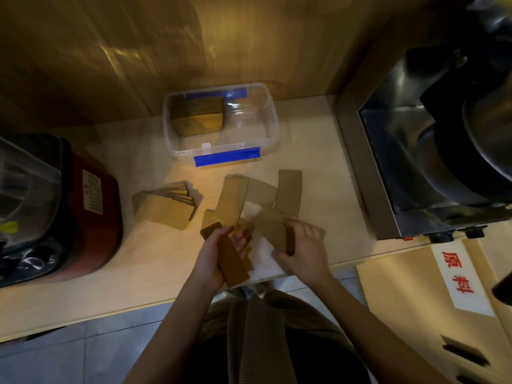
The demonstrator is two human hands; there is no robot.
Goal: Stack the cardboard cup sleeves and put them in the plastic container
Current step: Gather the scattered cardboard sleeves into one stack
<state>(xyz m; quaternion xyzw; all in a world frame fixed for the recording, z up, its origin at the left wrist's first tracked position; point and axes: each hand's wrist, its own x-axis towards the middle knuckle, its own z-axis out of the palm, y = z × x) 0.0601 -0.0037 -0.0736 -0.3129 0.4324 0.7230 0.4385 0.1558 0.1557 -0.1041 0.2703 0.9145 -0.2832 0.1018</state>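
Dim desk (155, 273): my left hand (213, 256) grips a sleeve stack (230, 256), right hand (302, 245) pinches another sleeve (273, 228); misaligned edges could spill the stack.

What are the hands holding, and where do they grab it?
The left hand grips a stack of sleeves around its middle. The right hand pinches a sleeve on the counter by its near end.

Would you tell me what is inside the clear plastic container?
The plastic container holds one stack of cup sleeves in its left half; the right half looks bare. Whatever lies beneath the stack is hidden.
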